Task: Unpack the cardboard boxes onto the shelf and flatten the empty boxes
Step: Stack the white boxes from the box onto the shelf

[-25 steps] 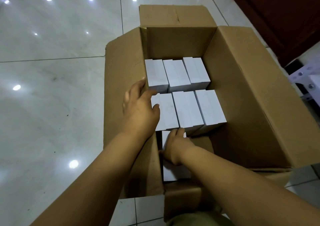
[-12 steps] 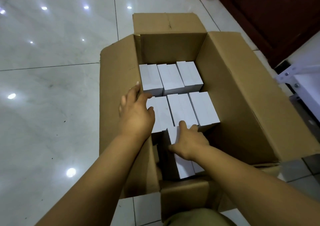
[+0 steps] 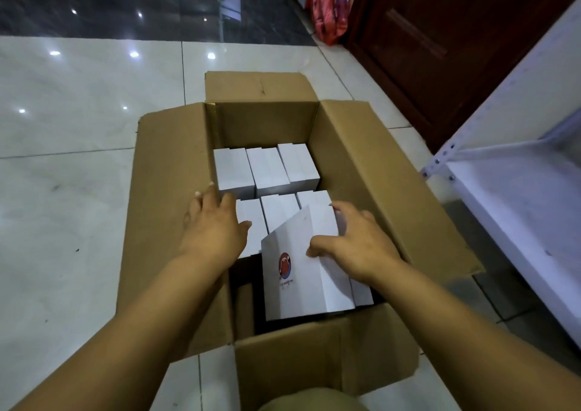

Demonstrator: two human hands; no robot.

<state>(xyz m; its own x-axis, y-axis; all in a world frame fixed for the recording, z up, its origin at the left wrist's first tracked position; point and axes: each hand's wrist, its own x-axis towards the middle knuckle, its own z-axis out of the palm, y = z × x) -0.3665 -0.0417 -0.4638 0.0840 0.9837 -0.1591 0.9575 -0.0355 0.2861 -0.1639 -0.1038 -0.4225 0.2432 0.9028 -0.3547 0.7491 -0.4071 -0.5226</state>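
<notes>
An open cardboard box (image 3: 361, 165) sits on the floor with its flaps spread. Inside stand two rows of small white boxes (image 3: 267, 168). My right hand (image 3: 355, 240) grips one white box (image 3: 301, 272) with a red and blue round logo on its face, raised and tilted above the near end of the carton. A second white box sits against its right side. My left hand (image 3: 213, 225) rests with fingers spread on the left white box of the near row, by the carton's left wall.
A white metal shelf (image 3: 518, 174) stands to the right of the carton. Behind it is a dark brown wooden door (image 3: 440, 49) with a red bag (image 3: 330, 11) beside it. Pale glossy floor tiles (image 3: 78, 190) stretch to the left.
My right hand has pulled the white box up out of the near end of the carton, so its logo face now shows. My left hand has barely moved. The camera tilted up.
</notes>
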